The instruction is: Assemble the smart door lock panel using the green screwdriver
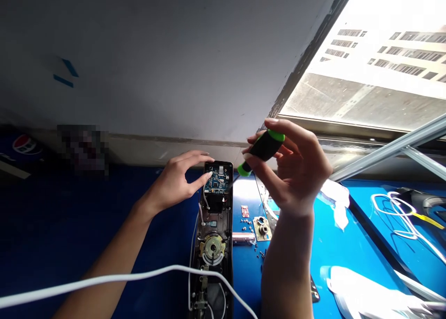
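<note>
My right hand [292, 166] is closed around the black and green handle of a screwdriver [264, 148]. The screwdriver slants down to the left, its thin shaft pointing at the right edge of a blue circuit board [219, 183]. That board lies in the upper end of a long, open black housing [230, 217]. My left hand [181, 175] grips the housing's upper left corner, the thumb resting at the board's left edge and the fingers reaching over the top rim. Lower in the housing sits a round metal mechanism [213, 247]. Whether the screwdriver's tip touches anything is unclear.
Right of the housing lie a small red board [245, 211], several loose screws [246, 225], a metal plate [262, 229] and a pinkish cylinder [244, 238]. A white cable [139, 277] crosses in front. Metal bars [393, 145] stand at right.
</note>
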`<control>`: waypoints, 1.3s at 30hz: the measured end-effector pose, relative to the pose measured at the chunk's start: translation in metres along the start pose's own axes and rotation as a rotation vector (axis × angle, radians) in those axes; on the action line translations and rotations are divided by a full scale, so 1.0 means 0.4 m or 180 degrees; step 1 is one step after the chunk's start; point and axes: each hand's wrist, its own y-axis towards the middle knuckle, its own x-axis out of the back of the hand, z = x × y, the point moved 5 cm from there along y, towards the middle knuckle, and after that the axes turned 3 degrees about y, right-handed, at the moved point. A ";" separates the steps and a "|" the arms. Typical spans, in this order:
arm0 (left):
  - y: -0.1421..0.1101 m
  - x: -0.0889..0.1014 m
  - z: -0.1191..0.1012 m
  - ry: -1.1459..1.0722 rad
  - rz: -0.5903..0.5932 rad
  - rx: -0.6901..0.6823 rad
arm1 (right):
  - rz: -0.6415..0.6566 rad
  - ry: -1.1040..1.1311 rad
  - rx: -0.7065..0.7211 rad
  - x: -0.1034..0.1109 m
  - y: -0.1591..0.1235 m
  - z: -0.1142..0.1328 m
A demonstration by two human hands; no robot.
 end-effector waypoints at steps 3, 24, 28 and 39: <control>-0.003 0.001 -0.043 0.0128 -0.0111 -0.0234 | 0.0541 -0.0226 -0.0406 0.052 -0.006 0.002; -0.038 -0.160 -0.142 -0.0116 0.0665 -0.1137 | 0.1969 -0.0532 -0.2069 0.090 -0.092 -0.140; -0.034 -0.155 -0.141 -0.0126 0.0659 -0.1121 | 0.2044 -0.0598 -0.2033 0.072 -0.088 -0.148; -0.026 -0.096 -0.112 -0.0109 0.0691 -0.0803 | 0.1232 -0.0451 -0.1715 0.088 -0.054 -0.080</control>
